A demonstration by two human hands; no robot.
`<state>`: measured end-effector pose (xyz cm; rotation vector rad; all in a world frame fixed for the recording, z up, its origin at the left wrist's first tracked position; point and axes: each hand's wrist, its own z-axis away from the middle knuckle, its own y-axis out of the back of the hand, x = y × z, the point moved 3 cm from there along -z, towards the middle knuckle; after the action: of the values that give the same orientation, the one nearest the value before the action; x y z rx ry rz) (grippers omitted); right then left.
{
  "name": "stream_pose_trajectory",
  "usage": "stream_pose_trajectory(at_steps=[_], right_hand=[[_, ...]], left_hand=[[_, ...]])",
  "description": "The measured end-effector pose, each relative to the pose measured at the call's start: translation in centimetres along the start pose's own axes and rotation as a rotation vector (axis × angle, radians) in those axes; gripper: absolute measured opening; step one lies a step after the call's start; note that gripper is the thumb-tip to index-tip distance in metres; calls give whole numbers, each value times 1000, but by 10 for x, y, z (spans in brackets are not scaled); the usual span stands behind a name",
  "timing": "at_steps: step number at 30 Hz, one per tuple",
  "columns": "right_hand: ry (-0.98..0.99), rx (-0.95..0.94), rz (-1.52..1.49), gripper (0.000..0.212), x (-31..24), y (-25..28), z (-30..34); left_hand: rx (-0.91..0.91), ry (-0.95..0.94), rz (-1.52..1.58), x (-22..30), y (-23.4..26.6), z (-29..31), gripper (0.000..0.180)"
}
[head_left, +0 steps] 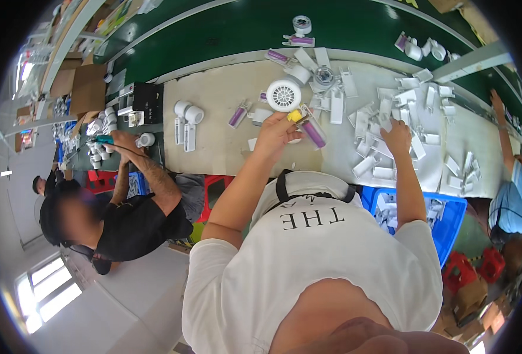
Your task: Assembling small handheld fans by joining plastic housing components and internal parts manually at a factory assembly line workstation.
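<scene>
My left hand [274, 138] is closed on a small battery assembly [314, 133] with a purple cylindrical cell and a yellow piece at its top end. Just beyond those fingers is a white round grille [284, 95]; whether it touches the hand I cannot tell. At the right, my right hand [397, 138] reaches into a heap of white plastic housings [364, 127]. Its fingers are bent onto one white plastic housing [387, 124], partly hidden by them. Left of my left hand, another purple-cell assembly [238, 115] lies on the table.
A blue bin [449, 227] of white parts stands by the table's near edge on my right. Capped white units [187, 112] lie on the left. A co-worker's hand [125, 143] holds a teal tool [103, 139]; another person's arm [501, 121] reaches in at far right.
</scene>
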<state>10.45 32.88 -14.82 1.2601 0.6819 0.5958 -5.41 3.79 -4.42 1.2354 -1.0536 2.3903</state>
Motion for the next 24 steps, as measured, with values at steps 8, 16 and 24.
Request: stream_pose_trajectory(at_steps=[8, 16, 24], right_hand=[[678, 309, -700, 50, -155, 115, 67], [876, 433, -592, 56, -200, 129, 82], [865, 381, -588, 56, -208, 130, 83]], left_hand=[[227, -254, 377, -17, -4, -4, 25], [237, -422, 336, -18, -10, 12, 30], [304, -533, 324, -17, -10, 11, 32]])
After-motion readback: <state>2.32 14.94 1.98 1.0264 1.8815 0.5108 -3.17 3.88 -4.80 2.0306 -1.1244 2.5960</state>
